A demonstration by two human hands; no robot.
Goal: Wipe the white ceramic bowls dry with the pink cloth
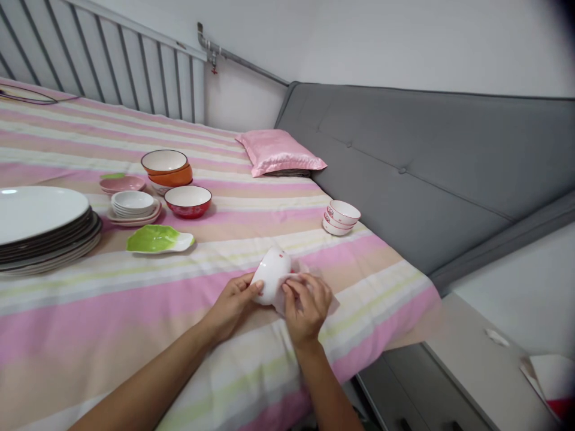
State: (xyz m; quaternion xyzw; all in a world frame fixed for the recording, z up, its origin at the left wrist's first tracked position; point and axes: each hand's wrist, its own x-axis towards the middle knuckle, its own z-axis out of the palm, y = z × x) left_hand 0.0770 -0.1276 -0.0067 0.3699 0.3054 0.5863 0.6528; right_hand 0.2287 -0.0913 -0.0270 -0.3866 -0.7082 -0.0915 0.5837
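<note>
A white bowl point(271, 274) with small red marks is tilted on its side above the striped bedspread. My left hand point(232, 304) grips its left edge, thumb on the outer wall. Pinched in my right hand point(308, 305) is a thin, pale pinkish cloth point(282, 302), which lies against the bowl's right side. Part of the cloth is hidden behind my fingers. Beyond my right hand, a stack of white bowls point(342, 216) with red rims and red patterns stands near the bed's edge. To the left lies a green and white leaf-shaped dish point(159, 239).
At far left sits a tall stack of plates point(42, 209). Small white dishes point(132, 202), a pink dish point(128, 183), a red bowl point(187, 202) and orange bowls point(167, 166) stand behind. A pink cushion point(283, 151) rests by the grey headboard point(422, 143). A bedside cabinet point(476, 353) is at right.
</note>
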